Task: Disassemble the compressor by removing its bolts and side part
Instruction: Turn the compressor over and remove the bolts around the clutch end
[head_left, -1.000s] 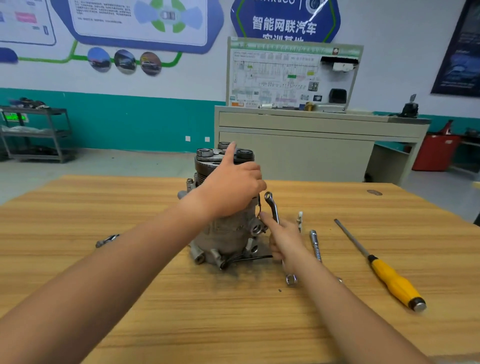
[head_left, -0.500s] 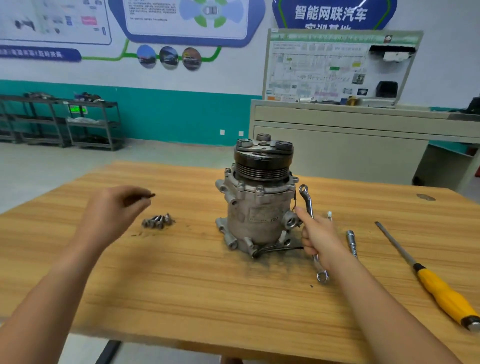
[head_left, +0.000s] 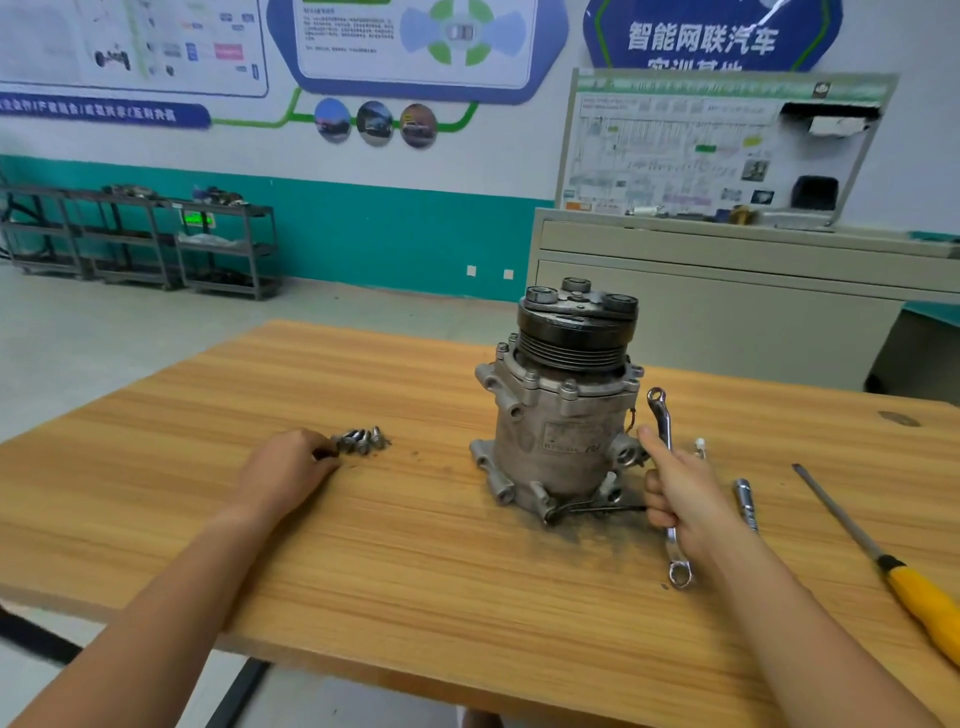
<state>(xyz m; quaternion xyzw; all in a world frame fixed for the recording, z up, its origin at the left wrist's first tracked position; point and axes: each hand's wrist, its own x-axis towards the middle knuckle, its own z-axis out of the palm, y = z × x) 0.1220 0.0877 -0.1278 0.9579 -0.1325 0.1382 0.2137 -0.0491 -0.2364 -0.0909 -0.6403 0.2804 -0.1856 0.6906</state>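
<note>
From the head view, the compressor (head_left: 558, 415) stands upright on the wooden worktop (head_left: 363, 545), right of centre, with its grooved black pulley (head_left: 574, 332) on top and its flanged end down on a dark smudge of grime. A thin black wire (head_left: 587, 506) loops along the near side of its base. The right hand (head_left: 680, 488) sits just right of the compressor body, its grip closed round the middle of a double-ended ring wrench (head_left: 678, 566). The wrench stands nearly upright, with its upper ring level with the top of the housing, its lower ring just above the wood, and the thumb lying up along the shank. Well to the left, a small cluster of loose bolts (head_left: 361, 440) lies on the worktop. The left hand (head_left: 283, 473) rests knuckles-up just beside them, its grip pinched on a small dark bolt (head_left: 326, 453) at the near-left edge of the cluster. Right of the right hand lie a short metal bar (head_left: 745, 501) and, farther right, a long screwdriver (head_left: 919, 603) with a yellow handle pointing to the near right. Across the floor stand a grey cabinet (head_left: 727, 291) with a wiring display board (head_left: 717, 145) on it, and dark metal racks (head_left: 156, 244) along the teal-banded wall at far left.
</note>
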